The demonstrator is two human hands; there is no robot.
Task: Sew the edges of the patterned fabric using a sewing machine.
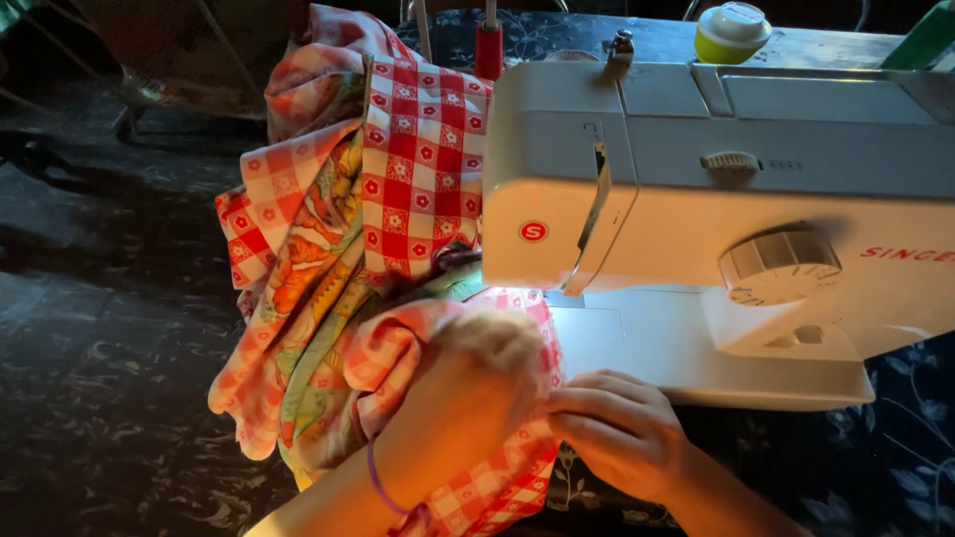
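Observation:
A white sewing machine (716, 179) stands on a dark floral-covered table, its lamp lighting the bed under the needle. A bundle of red-and-white checked cloth (423, 159) with a floral lining is heaped to its left and runs under the machine's head. My left hand (468, 398), a purple band on its wrist, presses down on the checked cloth just left of the needle area. My right hand (617, 428) lies beside it with fingers curled, pinching the cloth's edge at the front of the machine bed. The needle itself is hidden behind the cloth and my hands.
A yellow-green lidded jar (731, 30) sits on the table behind the machine. A red spool (487, 48) stands on a pin at the machine's top left. The dark table covering (895, 447) shows at the lower right. The floor on the left is dim.

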